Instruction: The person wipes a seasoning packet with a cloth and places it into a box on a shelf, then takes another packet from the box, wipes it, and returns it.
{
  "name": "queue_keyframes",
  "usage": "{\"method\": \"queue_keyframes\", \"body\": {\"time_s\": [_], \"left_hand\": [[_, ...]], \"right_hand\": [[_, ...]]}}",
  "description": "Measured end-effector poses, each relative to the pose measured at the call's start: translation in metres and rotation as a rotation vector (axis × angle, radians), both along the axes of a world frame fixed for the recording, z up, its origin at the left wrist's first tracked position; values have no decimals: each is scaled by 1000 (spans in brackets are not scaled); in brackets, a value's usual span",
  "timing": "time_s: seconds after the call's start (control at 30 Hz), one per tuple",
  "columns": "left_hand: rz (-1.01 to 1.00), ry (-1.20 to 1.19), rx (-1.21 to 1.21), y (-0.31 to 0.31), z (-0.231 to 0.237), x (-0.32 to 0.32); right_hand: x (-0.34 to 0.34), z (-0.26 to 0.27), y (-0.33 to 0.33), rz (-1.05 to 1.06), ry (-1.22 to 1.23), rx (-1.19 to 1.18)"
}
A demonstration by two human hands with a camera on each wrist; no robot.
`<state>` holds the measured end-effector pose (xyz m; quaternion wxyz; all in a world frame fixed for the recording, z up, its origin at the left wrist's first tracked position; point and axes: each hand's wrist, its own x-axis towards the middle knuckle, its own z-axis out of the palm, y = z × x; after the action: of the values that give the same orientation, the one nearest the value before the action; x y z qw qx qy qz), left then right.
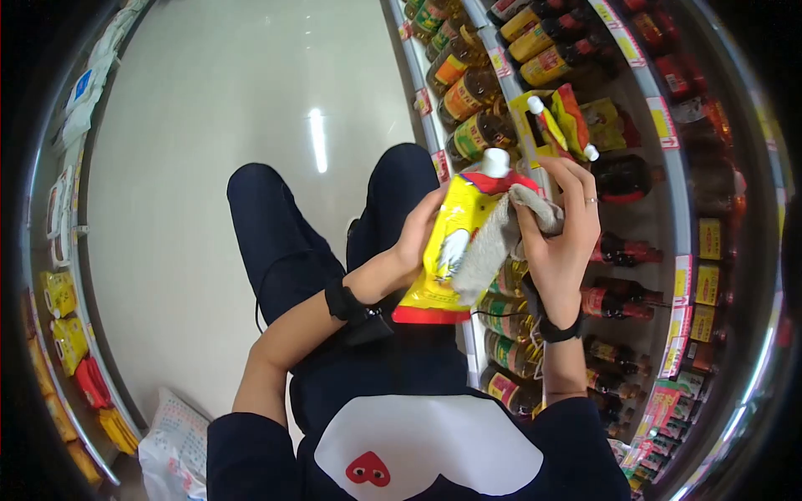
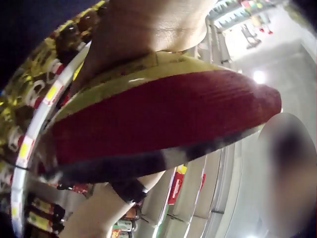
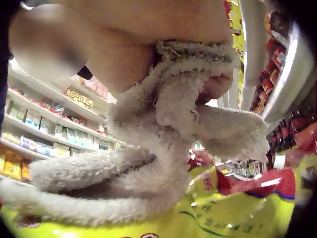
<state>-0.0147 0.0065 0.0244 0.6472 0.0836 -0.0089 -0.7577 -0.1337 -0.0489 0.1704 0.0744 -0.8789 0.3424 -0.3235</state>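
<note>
My left hand [image 1: 415, 230] grips the side of a yellow and red spouted pouch [image 1: 451, 250] with a white cap. The pouch is tilted over my lap, its red bottom end [image 2: 163, 119] filling the left wrist view. In my right hand [image 1: 566, 230] a grey fluffy cloth [image 1: 489, 255] is pinched between thumb and fingers. The cloth hangs in folds [image 3: 148, 148] across the front of the pouch, just below the cap, and covers part of its print.
Right of me a shelf holds bottles of oil [image 1: 472, 96] and dark sauce bottles [image 1: 622, 250]. Similar pouches [image 1: 564, 125] stand in a yellow carton beyond my right hand. A white plastic bag [image 1: 174, 447] sits on the floor at left, near another shelf [image 1: 75, 334].
</note>
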Motion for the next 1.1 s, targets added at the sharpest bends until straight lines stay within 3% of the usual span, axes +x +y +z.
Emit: {"method": "queue_keyframes", "body": {"time_s": [0.03, 0.07, 0.13, 0.17, 0.2, 0.33, 0.43, 0.5, 0.8, 0.83, 0.87, 0.93, 0.97, 1.0, 1.1], "left_hand": [[18, 42, -26, 4, -33, -2], [22, -154, 171, 18, -32, 1], [-55, 315, -129, 30, -98, 4], [-60, 396, -156, 35, -115, 7], [-47, 394, -132, 37, -122, 11], [99, 281, -62, 61, -154, 18], [118, 285, -24, 73, -171, 11], [116, 269, 10, 74, -169, 9], [79, 155, 43, 65, -171, 18], [79, 142, 39, 68, -170, 14], [82, 132, 33, 113, -161, 31], [85, 115, 21, 115, -160, 32], [84, 107, 13, 47, -177, 16], [84, 99, 5, 108, -162, 34], [92, 74, -14, 105, -165, 33]], "right_hand": [[-3, -11, 3, -12, -30, 44], [-6, -24, 5, -24, -60, 89], [-8, -58, 14, 23, -102, 124], [-6, -74, 25, 13, -120, 200], [-6, -85, 39, -18, -43, 373], [12, -117, 79, 63, 258, 369], [10, -124, 87, 146, 293, 353], [12, -125, 81, 218, 236, 336], [28, -138, 49, 112, -41, 464], [32, -136, 50, 167, -67, 389], [34, -135, 51, 223, -92, 313], [34, -142, 47, 280, -34, 271], [33, -146, 42, 278, 24, 293], [31, -151, 36, 276, 83, 315], [24, -165, 27, 258, 6, 358]]}}
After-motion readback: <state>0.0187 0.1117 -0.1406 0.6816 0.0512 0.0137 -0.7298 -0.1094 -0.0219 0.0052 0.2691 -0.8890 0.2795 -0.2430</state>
